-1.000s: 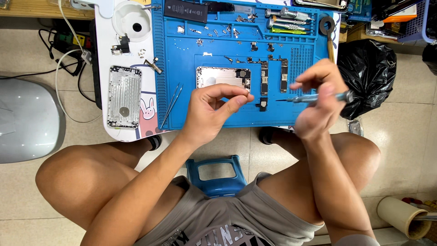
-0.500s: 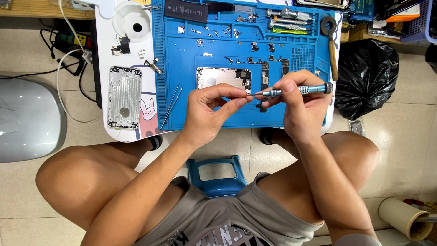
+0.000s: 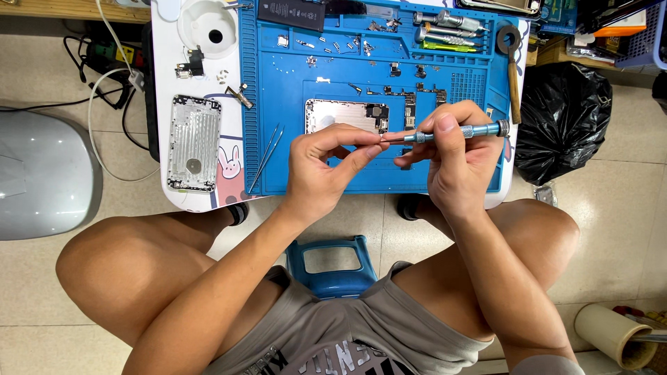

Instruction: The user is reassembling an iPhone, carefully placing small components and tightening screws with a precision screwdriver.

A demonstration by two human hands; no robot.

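Observation:
My right hand [image 3: 455,163] grips a slim blue-grey screwdriver [image 3: 458,131] held level, its tip pointing left. My left hand [image 3: 326,167] pinches its thumb and forefinger together right at that tip; whatever sits between the fingertips is too small to make out. Both hands hover over the near edge of a blue work mat [image 3: 278,104]. Just behind them on the mat lies an opened silver phone housing [image 3: 340,114]. Small screws and phone parts are scattered over the mat's far half.
Tweezers [image 3: 266,154] lie on the mat's left side. A second silver phone shell [image 3: 194,143] rests on the white table left of the mat. Several screwdrivers [image 3: 445,28] sit at the back right. A black rubbish bag [image 3: 563,121] stands right, a blue stool [image 3: 330,264] between my knees.
My right hand has swung the screwdriver in from the right and brought its tip to my left fingertips. My left hand has stayed nearly still.

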